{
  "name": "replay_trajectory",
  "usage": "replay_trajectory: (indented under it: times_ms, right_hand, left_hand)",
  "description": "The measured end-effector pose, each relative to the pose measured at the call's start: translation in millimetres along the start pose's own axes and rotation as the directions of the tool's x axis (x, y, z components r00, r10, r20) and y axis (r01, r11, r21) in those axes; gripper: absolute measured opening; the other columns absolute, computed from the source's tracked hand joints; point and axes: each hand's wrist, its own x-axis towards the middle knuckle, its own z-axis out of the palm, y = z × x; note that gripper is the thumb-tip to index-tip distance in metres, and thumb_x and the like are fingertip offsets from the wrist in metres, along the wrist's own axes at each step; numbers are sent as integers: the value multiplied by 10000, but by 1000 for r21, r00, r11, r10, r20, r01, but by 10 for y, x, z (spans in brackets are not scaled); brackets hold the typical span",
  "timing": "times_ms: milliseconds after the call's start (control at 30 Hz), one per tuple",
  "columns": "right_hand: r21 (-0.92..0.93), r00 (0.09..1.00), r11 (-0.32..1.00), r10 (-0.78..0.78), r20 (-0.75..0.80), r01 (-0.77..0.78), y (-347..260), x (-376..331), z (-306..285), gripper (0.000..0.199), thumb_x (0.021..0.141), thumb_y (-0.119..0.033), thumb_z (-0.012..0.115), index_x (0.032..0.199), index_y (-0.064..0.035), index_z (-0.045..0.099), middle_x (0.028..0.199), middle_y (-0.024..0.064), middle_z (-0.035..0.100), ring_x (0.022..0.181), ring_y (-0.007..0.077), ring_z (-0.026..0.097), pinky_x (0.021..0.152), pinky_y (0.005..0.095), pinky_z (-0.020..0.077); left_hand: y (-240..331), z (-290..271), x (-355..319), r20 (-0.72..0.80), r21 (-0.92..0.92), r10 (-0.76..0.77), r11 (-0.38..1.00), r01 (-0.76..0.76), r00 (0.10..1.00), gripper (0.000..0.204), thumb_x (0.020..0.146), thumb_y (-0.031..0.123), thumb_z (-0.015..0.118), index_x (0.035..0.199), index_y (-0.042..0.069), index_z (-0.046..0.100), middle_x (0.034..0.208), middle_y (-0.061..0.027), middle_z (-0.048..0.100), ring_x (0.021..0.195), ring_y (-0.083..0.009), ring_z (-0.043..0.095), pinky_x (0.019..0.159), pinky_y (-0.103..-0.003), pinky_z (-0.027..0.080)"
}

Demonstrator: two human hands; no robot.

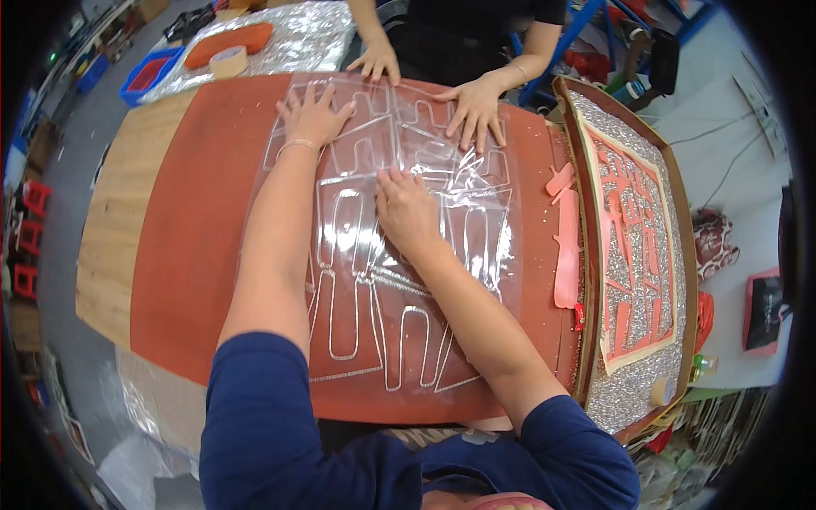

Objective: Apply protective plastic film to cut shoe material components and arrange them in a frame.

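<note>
A clear plastic sheet [348, 293] with glittery silver outlines lies over the red table top [183, 229]. My left hand [314, 119] rests on its far left part, palm down with the fingers spread. Near the sheet's middle, my right hand [406, 211] presses on it with the fingers bent and close together; whether they pinch the film I cannot make out. Across the table, a co-worker's hand [478, 109] lies spread on the far right part of the sheet, and the co-worker's other hand [376, 61] touches its far edge.
To the right stands a tray of silver glitter [633, 408] holding a framed stencil [605, 344] with pink shapes. Pink strips [567, 255] lie beside it. At the far left are a tape roll [228, 64], foil sheeting [314, 34] and a blue bin [136, 93]. Red stools [30, 238] stand left.
</note>
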Motion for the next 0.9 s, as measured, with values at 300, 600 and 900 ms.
replay_trajectory:
  times_ms: [300,600,900]
  right_hand:
    - [152,978,988,-20,207,-12,-155,-268,-292,260,914,-113,538,1128,2,632,1179,204,627,1134,405,570,1016,481,415]
    - [341,990,930,140,15,-137,-203,-362,-279,279,893,-140,610,1139,-20,664,1204,206,626,1167,370,576,1066,443,398]
    - [413,988,904,142,-53,-108,-211,-352,-317,266,909,-119,601,1136,11,649,1168,223,636,1129,382,594,1026,461,430]
  left_hand:
    - [-26,15,54,27,9,9,1000,-9,1000,729,853,689,428,1456,282,399,1556,-121,275,1429,-449,164,1146,-601,43]
    - [46,-52,159,-119,65,115,992,-108,986,556,904,560,475,1233,136,623,1370,-192,501,1350,-407,345,1120,-585,181]
    - [-15,79,245,-371,-93,267,942,-322,889,374,870,306,635,1175,105,555,1075,-134,567,933,-362,612,767,-475,522]
